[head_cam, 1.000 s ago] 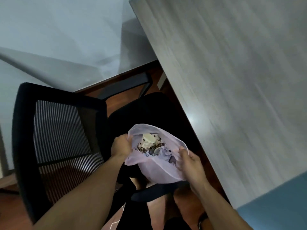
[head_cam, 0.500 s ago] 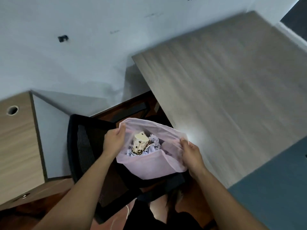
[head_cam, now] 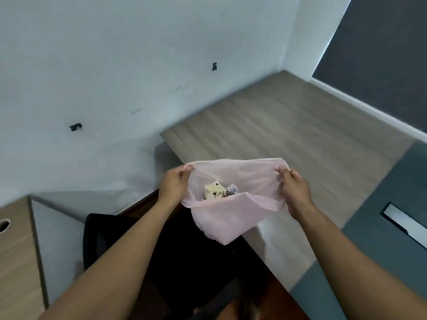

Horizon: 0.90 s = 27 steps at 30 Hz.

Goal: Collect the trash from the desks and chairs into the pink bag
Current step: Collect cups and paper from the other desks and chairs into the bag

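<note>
We hold the pink bag (head_cam: pixel 233 218) at centre frame, above the edge of the table (head_cam: pixel 300 125), left hand (head_cam: pixel 173 184) and right hand (head_cam: pixel 292 188) each pinching its rim — one slipped pinch could spill the trash (head_cam: pixel 216 192) inside.

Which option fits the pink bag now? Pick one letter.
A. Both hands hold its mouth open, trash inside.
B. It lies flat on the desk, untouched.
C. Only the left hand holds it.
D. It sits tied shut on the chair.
A: the left hand and the right hand each grip the rim of the pink bag, spreading it, and a spotted cup shows inside.
</note>
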Available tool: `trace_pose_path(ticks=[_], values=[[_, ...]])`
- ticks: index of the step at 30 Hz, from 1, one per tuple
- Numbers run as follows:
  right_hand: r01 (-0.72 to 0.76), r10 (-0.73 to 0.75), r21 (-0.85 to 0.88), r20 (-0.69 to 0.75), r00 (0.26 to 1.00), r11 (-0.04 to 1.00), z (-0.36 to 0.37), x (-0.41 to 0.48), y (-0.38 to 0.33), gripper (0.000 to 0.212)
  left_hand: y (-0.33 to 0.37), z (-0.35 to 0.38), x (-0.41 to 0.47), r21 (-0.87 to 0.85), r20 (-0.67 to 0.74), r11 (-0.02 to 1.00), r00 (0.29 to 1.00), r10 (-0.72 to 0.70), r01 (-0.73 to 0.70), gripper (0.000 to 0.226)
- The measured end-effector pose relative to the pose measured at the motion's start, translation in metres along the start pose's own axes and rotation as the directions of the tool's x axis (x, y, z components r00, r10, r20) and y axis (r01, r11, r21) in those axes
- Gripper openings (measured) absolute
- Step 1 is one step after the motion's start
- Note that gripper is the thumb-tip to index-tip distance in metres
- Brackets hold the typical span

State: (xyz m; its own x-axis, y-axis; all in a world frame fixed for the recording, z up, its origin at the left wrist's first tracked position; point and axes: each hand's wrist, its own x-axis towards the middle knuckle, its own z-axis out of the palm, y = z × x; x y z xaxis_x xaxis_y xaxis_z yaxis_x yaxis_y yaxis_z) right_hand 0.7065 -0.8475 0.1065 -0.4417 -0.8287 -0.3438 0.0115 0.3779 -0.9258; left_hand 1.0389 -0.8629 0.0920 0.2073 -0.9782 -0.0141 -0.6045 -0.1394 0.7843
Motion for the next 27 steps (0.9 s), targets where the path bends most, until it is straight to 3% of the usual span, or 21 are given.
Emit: trace_pose_path(ticks=[2,8,15,20,23,27], values=[[0.022,-0.021,0.043,-0.039,0.999,0.999,-0.015,0.011,-0.007,0.027,0.016,0.016,0.014,-0.023,-0.033,0.999,0.999,0.026,-0.027,0.053],[0.106,-0.085,0.153,-0.142,0.986,0.982,-0.054,0.036,-0.026,0.023,0.079,0.053,0.043,-0.16,-0.126,0.976,0.983,0.13,-0.15,0.044],[0.181,-0.139,0.253,-0.175,0.975,0.95,-0.085,0.064,-0.049,0.019,0.117,0.083,0.068,-0.143,-0.153,0.963,0.967,0.205,-0.227,0.041],[0.148,-0.108,0.231,-0.177,0.978,0.962,-0.089,0.082,-0.042,0.023,0.116,0.102,0.084,-0.11,-0.028,0.981,0.987,0.158,-0.16,0.039],[0.063,-0.04,0.206,-0.114,0.993,0.976,-0.089,0.089,-0.025,0.022,0.102,0.11,0.095,-0.008,0.204,0.996,0.975,0.088,-0.088,0.031],[-0.038,0.05,0.232,-0.047,0.998,0.972,-0.088,0.094,-0.004,0.018,0.075,0.119,0.101,-0.06,0.334,0.996,0.942,-0.044,0.067,0.047]])
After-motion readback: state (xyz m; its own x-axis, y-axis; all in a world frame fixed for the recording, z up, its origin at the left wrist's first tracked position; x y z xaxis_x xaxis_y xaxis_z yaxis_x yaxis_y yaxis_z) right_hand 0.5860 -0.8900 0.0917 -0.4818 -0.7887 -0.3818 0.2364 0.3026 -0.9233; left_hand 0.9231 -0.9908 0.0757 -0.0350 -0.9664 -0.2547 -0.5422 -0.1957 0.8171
